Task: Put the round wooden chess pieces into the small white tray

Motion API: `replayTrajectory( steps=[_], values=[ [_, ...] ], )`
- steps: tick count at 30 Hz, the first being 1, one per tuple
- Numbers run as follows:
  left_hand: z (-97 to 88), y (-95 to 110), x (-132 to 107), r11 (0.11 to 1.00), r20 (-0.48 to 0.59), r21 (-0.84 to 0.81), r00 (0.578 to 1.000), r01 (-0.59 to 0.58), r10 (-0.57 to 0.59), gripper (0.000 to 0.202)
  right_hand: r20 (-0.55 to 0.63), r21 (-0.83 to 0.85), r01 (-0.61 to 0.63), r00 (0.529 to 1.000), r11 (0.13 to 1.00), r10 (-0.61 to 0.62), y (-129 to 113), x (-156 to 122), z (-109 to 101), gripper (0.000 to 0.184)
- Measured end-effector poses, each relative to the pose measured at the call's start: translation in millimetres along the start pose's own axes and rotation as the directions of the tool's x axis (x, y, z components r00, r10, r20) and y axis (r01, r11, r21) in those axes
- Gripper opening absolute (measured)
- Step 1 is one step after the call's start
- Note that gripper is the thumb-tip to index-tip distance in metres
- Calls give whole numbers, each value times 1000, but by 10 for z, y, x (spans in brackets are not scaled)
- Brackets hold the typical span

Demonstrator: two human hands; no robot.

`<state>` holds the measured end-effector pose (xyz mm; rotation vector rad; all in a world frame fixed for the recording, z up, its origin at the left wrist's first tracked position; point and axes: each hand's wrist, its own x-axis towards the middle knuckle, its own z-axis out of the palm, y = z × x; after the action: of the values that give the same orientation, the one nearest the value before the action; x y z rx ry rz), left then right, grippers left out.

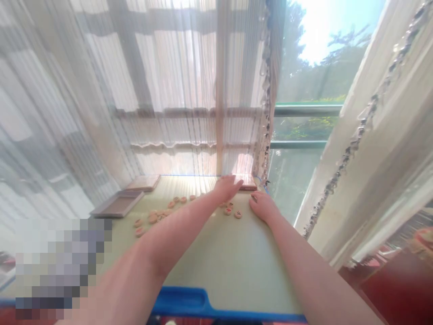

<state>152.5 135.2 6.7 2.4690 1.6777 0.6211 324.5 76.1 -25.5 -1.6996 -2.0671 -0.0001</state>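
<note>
My left hand [227, 187] reaches across the table to its far side, thumb apart from the fingers. Its fingertips are beside a flat wooden box [249, 182] at the far edge; whether they touch it I cannot tell. My right hand [264, 206] rests low over the tabletop just in front of that box, fingers curled inward; what they hold, if anything, is hidden. Between my hands lie a few round wooden Chinese chess pieces, one with a red mark [228, 211] and one with a dark mark [238, 214]. More Chinese chess pieces [153, 218] are scattered left of my left forearm, which covers some.
An open shallow wooden tray [118, 204] lies at the table's left, with another flat wooden box [143, 182] behind it. The pale table [237, 271] has a blue rim [182, 301]. Sheer curtains [182, 90] hang beyond. A blurred patch covers the lower left.
</note>
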Motion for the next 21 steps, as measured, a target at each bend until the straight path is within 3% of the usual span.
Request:
replayTrajectory(
  steps=[3, 6, 10, 13, 15, 18, 21],
  values=[
    [-269, -219, -402, 985, 12, -154, 997, 83, -83, 62, -3, 53, 11, 1000, 999, -11, 36, 46, -1, 35],
    [-658, -589, -838, 959, -49, -187, 973, 212, -224, 65, -24, 118, 37, 999, 992, -35, 20, 69, -42, 31],
    [-1241, -1181, -1449, 925, -164, -212, 921, 316, -352, 67, -119, 194, 79, 991, 978, -57, -296, 40, -160, 34],
    [-1595, -1638, -1932, 902, -244, -201, 872, 382, -424, 49, -131, 276, 139, 986, 951, -106, -883, -31, -209, 38],
    [-1752, -1938, -2252, 870, -295, -205, 820, 448, -491, 44, -65, 450, 115, 993, 886, -95, -1406, -101, -190, 41],
    [-1865, -2357, -2661, 788, -346, -245, 709, 564, -615, 51, 92, 572, 97, 979, 815, -181, -2245, -172, -51, 45],
    [-1859, -2682, -2902, 748, -331, -284, 671, 599, -663, 46, 147, 522, 233, 923, 821, -356, -3010, -143, 235, 42]
  ],
)
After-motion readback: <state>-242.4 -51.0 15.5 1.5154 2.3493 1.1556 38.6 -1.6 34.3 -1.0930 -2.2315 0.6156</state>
